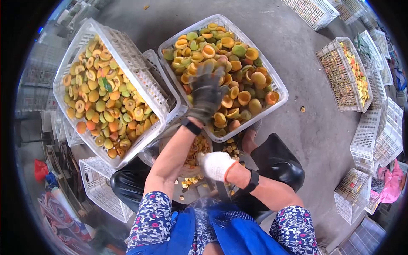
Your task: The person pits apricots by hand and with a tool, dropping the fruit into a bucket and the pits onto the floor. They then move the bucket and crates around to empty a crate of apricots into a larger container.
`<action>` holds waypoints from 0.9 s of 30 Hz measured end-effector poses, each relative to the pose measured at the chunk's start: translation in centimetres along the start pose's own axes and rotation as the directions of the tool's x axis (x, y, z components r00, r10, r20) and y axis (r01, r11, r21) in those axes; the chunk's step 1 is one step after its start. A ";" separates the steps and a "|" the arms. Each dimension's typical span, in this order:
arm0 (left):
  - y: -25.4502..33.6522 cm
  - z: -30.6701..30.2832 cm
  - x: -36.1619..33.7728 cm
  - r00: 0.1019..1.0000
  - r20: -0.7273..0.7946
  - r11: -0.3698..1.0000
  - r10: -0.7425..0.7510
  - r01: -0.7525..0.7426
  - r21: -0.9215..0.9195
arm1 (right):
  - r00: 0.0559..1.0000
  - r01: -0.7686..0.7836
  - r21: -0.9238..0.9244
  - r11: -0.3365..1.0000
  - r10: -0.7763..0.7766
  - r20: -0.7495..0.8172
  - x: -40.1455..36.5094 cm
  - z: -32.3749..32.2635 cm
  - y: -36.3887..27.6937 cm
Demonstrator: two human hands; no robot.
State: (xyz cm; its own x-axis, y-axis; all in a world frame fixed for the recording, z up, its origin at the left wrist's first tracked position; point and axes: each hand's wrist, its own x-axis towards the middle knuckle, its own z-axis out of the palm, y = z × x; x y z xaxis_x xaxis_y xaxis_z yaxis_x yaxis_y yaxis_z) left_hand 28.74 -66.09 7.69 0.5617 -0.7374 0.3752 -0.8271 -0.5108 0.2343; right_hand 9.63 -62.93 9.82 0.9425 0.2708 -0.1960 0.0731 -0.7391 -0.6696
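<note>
My left hand (pixel 206 93), in a dark glove, is over the right-hand white crate (pixel 278 102), its fingers spread and slightly blurred. Hollowed apricot halves (pixel 244 97) fill that crate, and the hand is above or touching those near its left side. My right hand (pixel 216 165), in a white glove with an orange cuff, is closed in front of my body; whatever it grips is hidden. Beneath it stands a round tub (pixel 168 146) with yellow-brown fruit pieces (pixel 197 151). To the left, a tilted crate (pixel 140 140) holds cut apricots (pixel 104 91), several with stones showing.
More white crates (pixel 365 131) are stacked along the right, one filled with fruit (pixel 355 72). An overturned-looking crate (pixel 100 182) lies by my left knee. Fruit scraps (pixel 191 182) lie near the tub, and one small piece (pixel 302 109) is on the concrete floor (pixel 306 131).
</note>
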 end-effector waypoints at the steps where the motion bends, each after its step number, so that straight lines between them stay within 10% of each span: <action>1: -0.7 1.1 -0.4 1.000 0.001 1.000 0.007 -0.007 0.005 | 0.995 -0.042 -0.019 0.999 0.043 0.087 -0.2 -1.3 -0.7; 3: -2.0 2.9 -0.2 0.972 -0.048 0.970 -0.231 0.225 -0.096 | 0.994 0.017 -0.013 1.000 -0.016 0.105 -0.6 -1.2 0.0; 12: -4.3 7.8 9.4 0.949 -0.304 0.981 -0.083 0.025 -0.190 | 0.989 -0.097 0.171 0.981 0.115 -0.096 -1.3 -1.8 0.5; 14: -4.9 9.2 12.0 0.984 -0.159 0.970 -0.083 0.043 -0.241 | 0.961 0.040 0.131 0.991 -0.002 -0.278 -1.8 -1.6 0.9; 20: -5.4 12.6 19.9 0.990 -0.132 0.992 -0.057 0.041 -0.123 | 0.998 -0.057 0.054 0.997 0.058 -0.017 -0.6 -2.7 0.9; 22: -6.5 14.2 22.9 0.973 0.055 0.869 -0.226 0.227 -0.440 | 0.985 0.006 0.089 0.996 0.009 -0.174 -1.1 -2.6 1.8; 23: -9.1 15.6 23.9 0.949 0.045 0.904 0.313 -0.313 0.290 | 0.978 0.013 0.046 0.999 -0.004 -0.207 -1.3 -2.3 2.2; 24: -8.8 14.1 23.1 0.948 0.055 0.903 0.314 -0.316 0.291 | 0.971 0.026 0.009 1.000 -0.023 -0.240 -1.4 -2.0 2.5; 26: -6.8 8.9 19.9 0.973 -0.169 0.925 -0.158 0.086 -0.370 | 0.983 -0.137 0.096 0.986 0.147 -0.108 -1.2 -3.1 2.2; 27: -6.9 8.8 17.9 0.992 -0.071 0.947 -0.108 0.081 -0.311 | 0.976 -0.146 0.134 0.980 0.165 -0.144 -1.5 -2.7 2.1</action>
State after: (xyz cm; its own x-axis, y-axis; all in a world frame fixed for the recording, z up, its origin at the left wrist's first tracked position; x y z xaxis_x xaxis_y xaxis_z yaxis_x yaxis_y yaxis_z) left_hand 44.63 -79.64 4.95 0.6452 -0.6443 0.4107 -0.7435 -0.4057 0.5315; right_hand 9.27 -66.54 10.67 0.9785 0.0535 -0.1991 -0.1099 -0.6817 -0.7233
